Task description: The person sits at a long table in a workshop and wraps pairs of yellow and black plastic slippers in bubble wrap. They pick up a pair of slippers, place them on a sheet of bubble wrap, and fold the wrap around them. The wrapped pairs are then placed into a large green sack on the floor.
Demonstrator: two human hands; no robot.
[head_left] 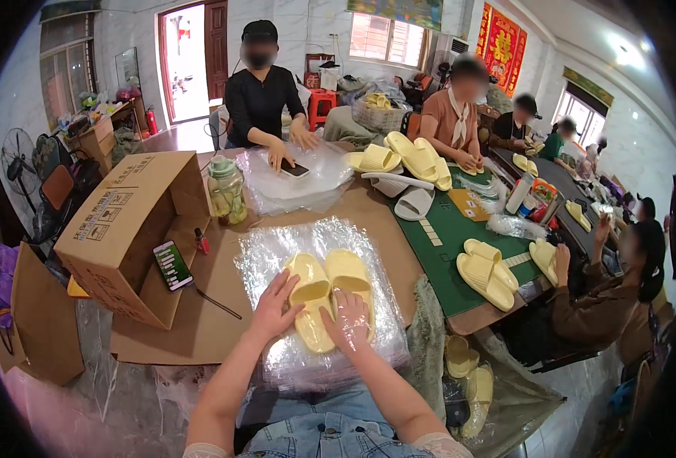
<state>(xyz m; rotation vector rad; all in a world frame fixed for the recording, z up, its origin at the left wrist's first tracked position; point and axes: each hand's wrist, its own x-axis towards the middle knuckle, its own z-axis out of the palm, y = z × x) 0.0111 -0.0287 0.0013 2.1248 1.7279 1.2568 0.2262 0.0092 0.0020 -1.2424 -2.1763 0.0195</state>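
A pair of pale yellow slippers lies side by side on a stack of clear plastic bags [277, 359] in front of me. My left hand [274, 307] rests against the outer side of the left slipper [307, 277], its fingers stretched out and thumb apart. My right hand [347, 317] lies on the right slipper [348, 269], fingers extended over its strap and footbed. Shiny clear film covers the back of this hand and wrist. Whether the slippers are inside a bag is hard to tell.
An open cardboard box [124, 229] stands left, near a phone [172, 266] and a glass jar [227, 191]. Across the table a person [265, 107] handles clear sheets. More slippers [487, 275] lie on the green mat [448, 294] at right, where other people sit.
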